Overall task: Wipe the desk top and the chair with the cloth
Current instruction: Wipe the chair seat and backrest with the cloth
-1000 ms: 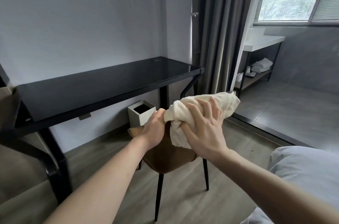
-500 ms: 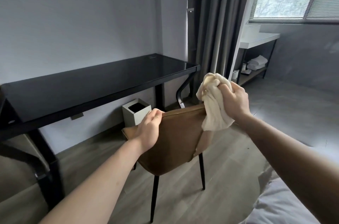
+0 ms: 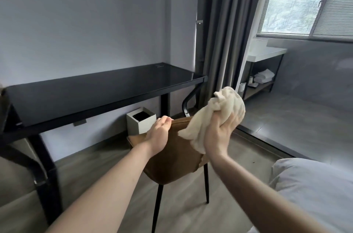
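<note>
The black desk top (image 3: pixel 99 93) runs long from left to right against the wall, well beyond both hands. Nearer, the left hand (image 3: pixel 159 134) has its fingers curled over the top edge of the brown chair (image 3: pixel 177 158) back, whose edge runs left to right toward the right hand (image 3: pixel 219 133) — that hand, fingers closed around the bunched cloth (image 3: pixel 215 116), is the nearer one for wiping, the cloth's loose end draping down and left onto the chair back

Grey curtain (image 3: pixel 225 32) beside bright blinded window (image 3: pixel 309 0).
</note>
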### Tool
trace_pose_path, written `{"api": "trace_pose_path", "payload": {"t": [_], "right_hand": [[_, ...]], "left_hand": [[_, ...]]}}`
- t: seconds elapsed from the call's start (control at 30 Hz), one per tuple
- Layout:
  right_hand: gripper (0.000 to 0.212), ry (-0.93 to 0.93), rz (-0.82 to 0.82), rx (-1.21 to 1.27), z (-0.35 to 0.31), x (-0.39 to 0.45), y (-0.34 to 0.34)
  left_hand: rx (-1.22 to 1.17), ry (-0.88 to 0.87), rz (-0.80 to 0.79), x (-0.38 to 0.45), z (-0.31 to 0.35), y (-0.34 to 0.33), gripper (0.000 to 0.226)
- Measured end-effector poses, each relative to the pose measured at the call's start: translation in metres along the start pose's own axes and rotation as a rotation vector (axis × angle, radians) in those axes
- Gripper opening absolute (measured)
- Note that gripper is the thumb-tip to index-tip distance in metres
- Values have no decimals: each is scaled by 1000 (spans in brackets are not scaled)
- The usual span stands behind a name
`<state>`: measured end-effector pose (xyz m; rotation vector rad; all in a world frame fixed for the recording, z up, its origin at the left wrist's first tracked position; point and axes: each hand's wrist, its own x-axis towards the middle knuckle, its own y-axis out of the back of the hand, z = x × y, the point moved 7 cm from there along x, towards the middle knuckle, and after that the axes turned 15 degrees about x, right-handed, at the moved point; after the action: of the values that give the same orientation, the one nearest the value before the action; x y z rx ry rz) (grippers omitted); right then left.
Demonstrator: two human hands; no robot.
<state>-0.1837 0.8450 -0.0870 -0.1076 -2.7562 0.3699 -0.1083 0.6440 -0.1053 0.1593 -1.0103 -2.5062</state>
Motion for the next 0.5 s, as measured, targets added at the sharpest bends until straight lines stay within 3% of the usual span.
{"api": "trace_pose_path", "payload": {"t": [0.07, 0.13, 0.23, 0.4, 0.5], "right_hand": [[103, -137, -43, -6, 10, -39, -24], [111, -178, -72, 5, 8, -67, -45], [105, -263, -13, 41, 10, -68, -52], [95, -224, 83, 129, 23, -31, -24], [65, -173, 196, 251, 30, 2, -2]], "left_hand": [[-10, 9, 4, -1, 1, 2, 45], [-25, -2, -4, 2, 1, 2, 42], [-35, 2, -25, 1, 0, 2, 40], [-18, -21, -17, 1, -1, 0, 45], [-26, -30, -9, 5, -4, -1, 48]]}}
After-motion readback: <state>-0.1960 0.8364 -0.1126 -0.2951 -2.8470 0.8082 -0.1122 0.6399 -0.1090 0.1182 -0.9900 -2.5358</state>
